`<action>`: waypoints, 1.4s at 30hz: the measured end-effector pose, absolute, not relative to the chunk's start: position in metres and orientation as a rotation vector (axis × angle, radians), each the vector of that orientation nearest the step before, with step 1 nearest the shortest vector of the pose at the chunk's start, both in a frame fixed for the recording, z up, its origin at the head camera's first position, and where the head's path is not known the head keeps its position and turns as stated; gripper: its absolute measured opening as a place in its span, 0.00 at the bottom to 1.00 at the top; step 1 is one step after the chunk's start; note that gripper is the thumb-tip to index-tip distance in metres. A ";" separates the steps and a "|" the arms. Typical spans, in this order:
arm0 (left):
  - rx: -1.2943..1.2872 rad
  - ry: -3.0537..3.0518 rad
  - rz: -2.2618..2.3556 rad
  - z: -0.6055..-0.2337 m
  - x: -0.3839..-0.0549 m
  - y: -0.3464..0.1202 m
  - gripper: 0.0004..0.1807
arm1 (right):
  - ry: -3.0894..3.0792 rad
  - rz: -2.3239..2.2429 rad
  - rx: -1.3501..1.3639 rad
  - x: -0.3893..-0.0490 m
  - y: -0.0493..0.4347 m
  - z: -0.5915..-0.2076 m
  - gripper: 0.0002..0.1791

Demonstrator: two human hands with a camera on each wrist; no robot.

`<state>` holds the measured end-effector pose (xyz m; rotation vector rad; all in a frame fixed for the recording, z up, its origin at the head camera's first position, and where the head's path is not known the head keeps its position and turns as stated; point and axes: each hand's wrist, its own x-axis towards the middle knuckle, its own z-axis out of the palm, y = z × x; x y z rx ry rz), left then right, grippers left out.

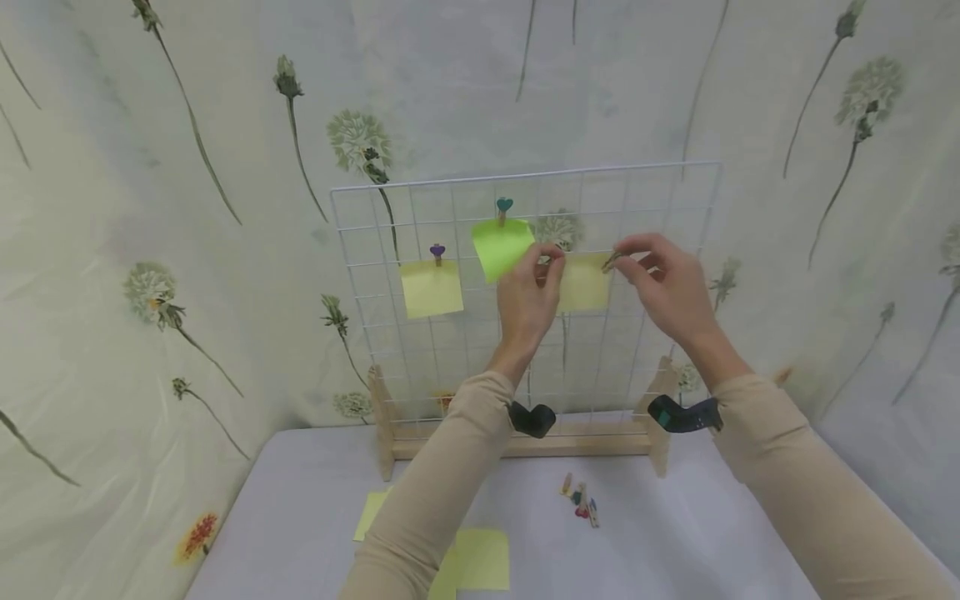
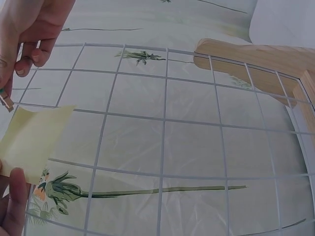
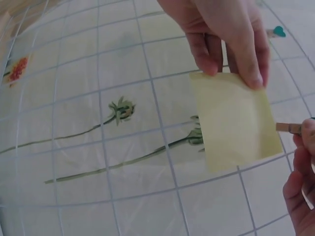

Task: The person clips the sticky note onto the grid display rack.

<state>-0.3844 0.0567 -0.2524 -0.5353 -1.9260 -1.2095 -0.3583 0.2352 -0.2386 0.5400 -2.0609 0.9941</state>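
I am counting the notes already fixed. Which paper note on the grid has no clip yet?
The pale yellow note at the right, pinched by the left hand; the other two hang from heart clips.

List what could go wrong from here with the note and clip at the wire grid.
1. The left hand pinches the pale yellow sticky note only by its top edge; it could slip or tilt before the clip bites.
2. The right hand holds the small wooden clothespin at the note's side edge, not over a wire of the white wire grid; it may catch paper alone.
3. Pressing could rock the grid and disturb the green note right beside it.
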 end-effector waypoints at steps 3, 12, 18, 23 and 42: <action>-0.542 -1.922 -1.219 -0.253 -0.385 0.057 0.05 | -2.065 0.970 0.532 -0.359 0.233 -0.237 0.11; -0.564 -1.904 -1.209 -0.253 -0.387 0.056 0.05 | -2.055 0.955 0.531 -0.359 0.230 -0.235 0.10; -0.567 -1.911 -1.209 -0.254 -0.387 0.056 0.05 | -2.049 0.945 0.527 -0.360 0.231 -0.234 0.10; -0.567 -1.895 -1.195 -0.255 -0.388 0.056 0.05 | -2.034 0.938 0.508 -0.362 0.230 -0.231 0.10; -0.547 -1.886 -1.172 -0.258 -0.391 0.056 0.07 | -2.007 0.986 0.508 -0.370 0.222 -0.228 0.09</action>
